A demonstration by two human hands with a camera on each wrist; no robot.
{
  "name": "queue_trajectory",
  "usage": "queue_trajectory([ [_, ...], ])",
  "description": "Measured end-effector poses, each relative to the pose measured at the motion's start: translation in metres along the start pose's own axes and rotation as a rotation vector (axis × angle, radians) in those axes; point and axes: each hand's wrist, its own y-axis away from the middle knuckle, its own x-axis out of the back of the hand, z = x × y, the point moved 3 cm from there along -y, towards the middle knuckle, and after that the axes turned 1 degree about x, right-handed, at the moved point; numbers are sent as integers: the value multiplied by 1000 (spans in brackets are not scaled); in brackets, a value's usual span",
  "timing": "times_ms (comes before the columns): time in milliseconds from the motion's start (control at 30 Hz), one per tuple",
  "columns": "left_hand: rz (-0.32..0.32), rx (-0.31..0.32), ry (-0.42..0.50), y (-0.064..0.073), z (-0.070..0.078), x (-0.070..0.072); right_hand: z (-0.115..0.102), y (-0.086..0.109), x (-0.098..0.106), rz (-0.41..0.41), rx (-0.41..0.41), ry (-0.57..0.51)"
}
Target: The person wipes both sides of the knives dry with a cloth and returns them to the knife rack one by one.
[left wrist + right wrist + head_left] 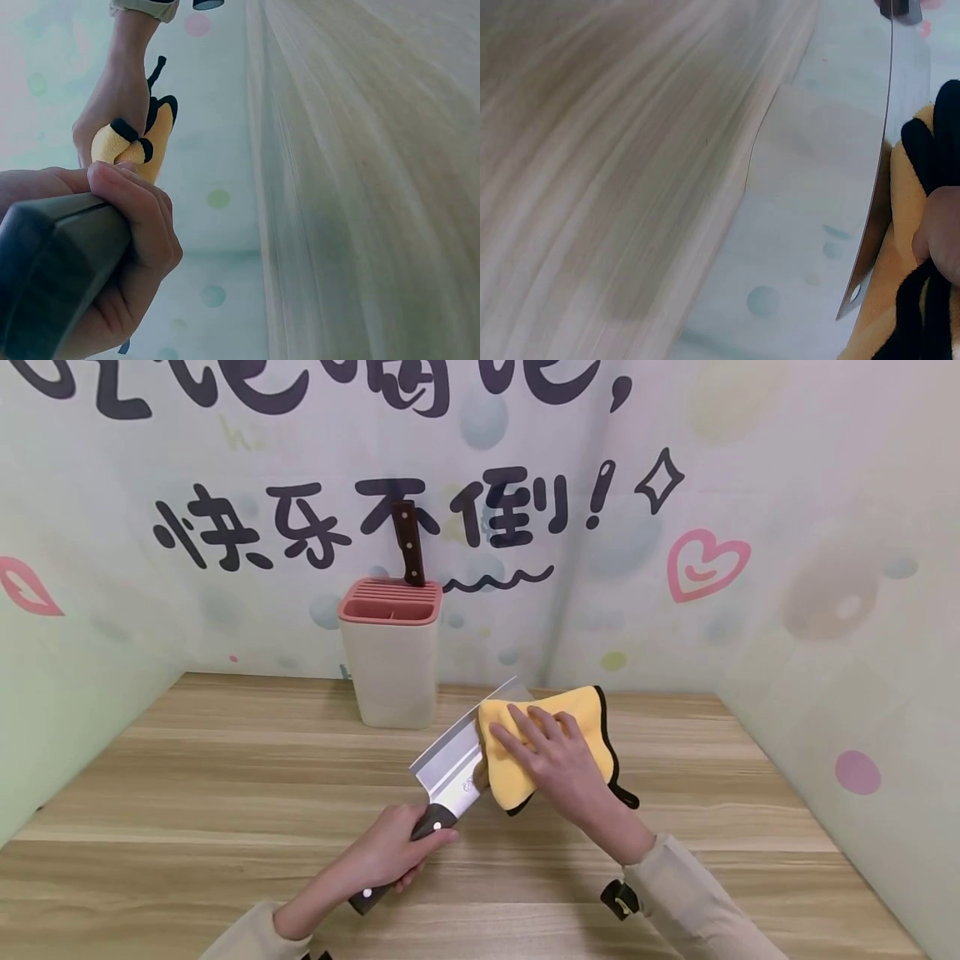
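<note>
My left hand (390,847) grips the black riveted handle (433,820) of a cleaver. The wide metal blade (450,762) slants up and away to the right over the table. Against the blade's outer part, my right hand (558,768) holds a yellow cloth (512,783) with black edging, fingers spread over its top. The cloth hides much of the blade. In the right wrist view the blade (871,236) appears nearly edge-on beside the cloth (883,300), with a thumb (941,232) on the folded layers. The left wrist view shows fingers (146,214) wrapped round the handle (60,262).
A white knife block (390,672) with a pink slotted top stands at the back, left of the blade. One dark-handled knife (408,543) sticks up from it. Printed walls (825,635) border the wooden table (225,793) behind and at both sides.
</note>
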Motion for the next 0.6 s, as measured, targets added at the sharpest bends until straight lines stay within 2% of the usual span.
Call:
queue_trajectory([
  [333, -1, 7, -1, -1, 1, 0, -19, -7, 5, 54, 113, 47],
  [600, -1, 15, 15, -2, 0, 0, -30, -9, 8, 130, 184, 57],
])
